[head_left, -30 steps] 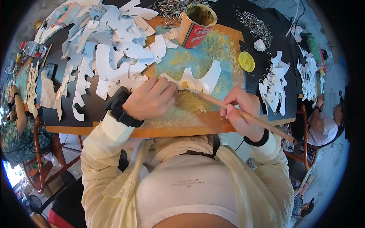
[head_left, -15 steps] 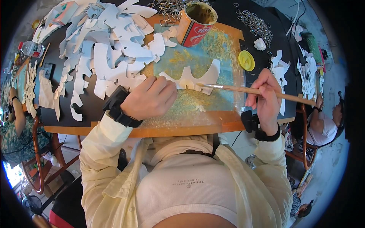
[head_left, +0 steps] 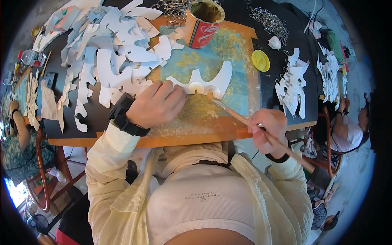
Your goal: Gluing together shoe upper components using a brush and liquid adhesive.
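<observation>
A white piece with a scalloped outline and pointed arms lies on the glue-stained blue-green mat. Bent fingers of my left hand pinch its left end. My right hand is closed round the wooden handle of a flat paintbrush, which slants down to the right. The bristles touch the piece's lower edge, right of its middle, by a pale round patch. Behind the piece stands a red open can, its inner wall smeared with yellowish residue.
White cut pieces pile up at the left. More pieces lie at the right, near a yellow lid. Metal rings sit at the back. A clear bottle stands far left. Other people work at both sides.
The brush has swung to a steeper slant, its tip still at the piece's lower edge. My right hand has moved down and left. My left hand still pinches the piece.
</observation>
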